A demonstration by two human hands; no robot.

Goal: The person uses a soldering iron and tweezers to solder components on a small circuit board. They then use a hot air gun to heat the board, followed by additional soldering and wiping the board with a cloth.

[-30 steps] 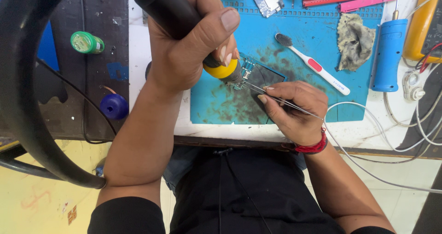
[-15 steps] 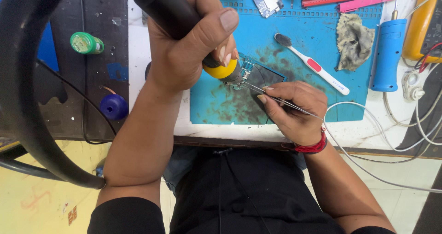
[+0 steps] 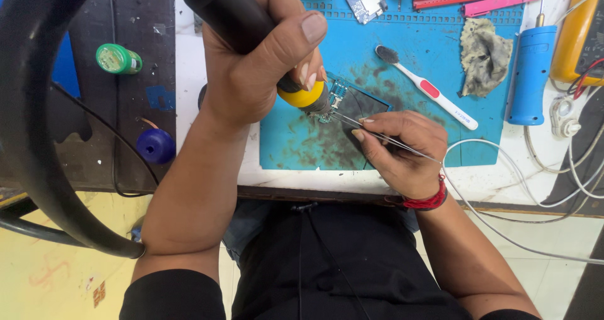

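Two hands — left hand (image 3: 251, 74) gripping hot-air tool (image 3: 251, 37), right hand (image 3: 402, 150) pinching tweezers (image 3: 377, 134)

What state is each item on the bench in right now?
Left hand: gripping black hot-air tool with yellow collar, nozzle down at small circuit board.
Right hand: pinching thin metal tweezers, tips at the board.
White-and-red toothbrush: lying flat, unused.
Grey rag: crumpled on blue mat.
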